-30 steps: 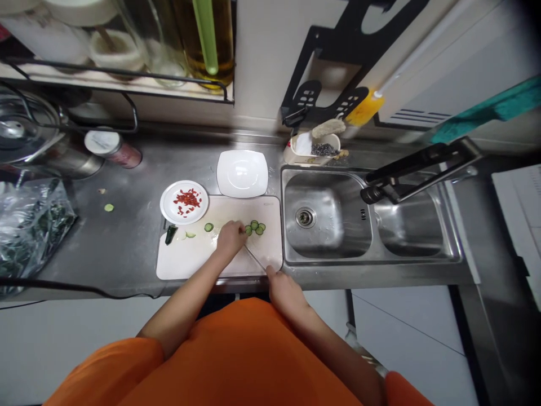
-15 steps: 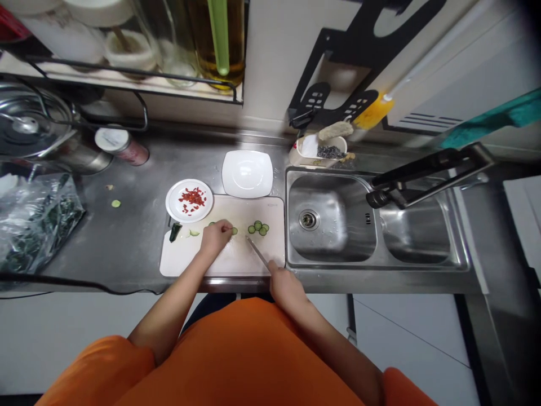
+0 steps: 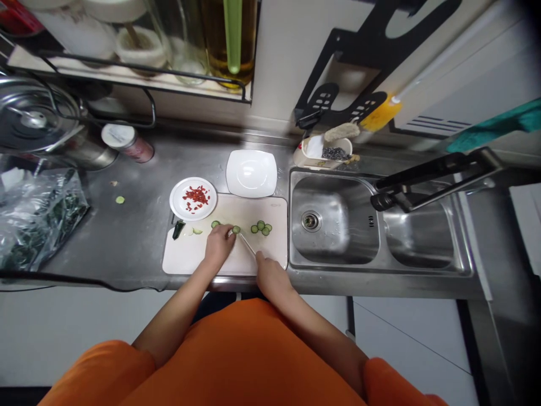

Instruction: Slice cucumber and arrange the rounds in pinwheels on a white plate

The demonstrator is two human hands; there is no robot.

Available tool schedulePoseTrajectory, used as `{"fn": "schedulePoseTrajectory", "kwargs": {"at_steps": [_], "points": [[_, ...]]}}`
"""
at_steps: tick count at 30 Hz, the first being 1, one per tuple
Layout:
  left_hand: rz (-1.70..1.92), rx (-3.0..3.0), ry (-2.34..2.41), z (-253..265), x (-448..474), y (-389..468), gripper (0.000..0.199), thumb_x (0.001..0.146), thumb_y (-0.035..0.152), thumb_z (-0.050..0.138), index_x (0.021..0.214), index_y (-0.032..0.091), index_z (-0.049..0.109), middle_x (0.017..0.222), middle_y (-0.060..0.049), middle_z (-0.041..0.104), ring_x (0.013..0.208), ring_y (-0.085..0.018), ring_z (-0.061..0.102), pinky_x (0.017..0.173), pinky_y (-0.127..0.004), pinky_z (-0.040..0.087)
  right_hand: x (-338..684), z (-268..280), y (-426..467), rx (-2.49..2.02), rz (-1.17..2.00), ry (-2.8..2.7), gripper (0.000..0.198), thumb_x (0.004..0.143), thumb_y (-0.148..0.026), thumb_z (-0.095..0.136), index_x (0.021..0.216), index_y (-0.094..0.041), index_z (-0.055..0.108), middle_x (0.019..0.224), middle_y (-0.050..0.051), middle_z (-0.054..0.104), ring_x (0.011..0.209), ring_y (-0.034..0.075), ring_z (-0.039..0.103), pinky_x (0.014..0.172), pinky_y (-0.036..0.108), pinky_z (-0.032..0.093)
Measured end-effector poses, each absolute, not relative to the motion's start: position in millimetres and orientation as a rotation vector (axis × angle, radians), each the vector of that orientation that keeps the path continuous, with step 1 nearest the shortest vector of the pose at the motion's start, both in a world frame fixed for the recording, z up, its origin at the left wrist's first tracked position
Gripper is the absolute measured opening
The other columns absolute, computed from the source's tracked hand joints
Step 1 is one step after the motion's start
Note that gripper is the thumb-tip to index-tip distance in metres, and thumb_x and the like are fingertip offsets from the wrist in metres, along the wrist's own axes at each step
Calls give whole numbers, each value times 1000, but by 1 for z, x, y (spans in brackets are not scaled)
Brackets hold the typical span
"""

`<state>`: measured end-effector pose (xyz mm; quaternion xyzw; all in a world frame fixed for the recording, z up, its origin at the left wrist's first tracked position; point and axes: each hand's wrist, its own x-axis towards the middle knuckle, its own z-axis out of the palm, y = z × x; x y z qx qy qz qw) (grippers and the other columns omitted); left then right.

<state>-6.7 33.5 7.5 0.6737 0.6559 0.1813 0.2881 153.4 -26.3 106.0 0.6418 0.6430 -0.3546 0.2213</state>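
Note:
On the white cutting board [image 3: 186, 259], my left hand [image 3: 218, 247] has its fingers pinched together at a round green cucumber slice [image 3: 236, 229]. My right hand [image 3: 273, 275] is wrapped round the handle of a knife [image 3: 247, 244], whose tip reaches that slice. Another green cucumber piece [image 3: 215, 224] shows just behind my left fingers, partly hidden. Several cucumber slices [image 3: 261, 227] lie grouped on the right of the board. At its left are a dark green piece [image 3: 178, 229] and some pale green scraps [image 3: 196, 231].
Touching the board's back edge are a plate of small red pieces [image 3: 196, 197] and a white square dish [image 3: 251, 173]. A double steel sink [image 3: 333, 225] lies to the right. A plastic bag of greens [image 3: 42, 220] and a pink can [image 3: 129, 144] stand left.
My right hand has moved left, bringing the knife tip to the cucumber slice by my left fingers. The whole view has shifted slightly.

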Motion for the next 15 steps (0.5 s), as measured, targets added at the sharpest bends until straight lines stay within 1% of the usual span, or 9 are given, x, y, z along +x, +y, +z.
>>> {"fn": "schedulePoseTrajectory", "kwargs": {"at_steps": [15], "points": [[500, 1800, 1759, 0, -8, 34, 22, 79, 24, 55, 96, 18, 67, 90, -6, 66, 88, -20, 60, 83, -30, 47, 147, 105, -24, 1783, -943, 1769, 36, 88, -3, 29, 117, -17, 43, 93, 12, 64, 93, 22, 63, 72, 28, 46]]}}
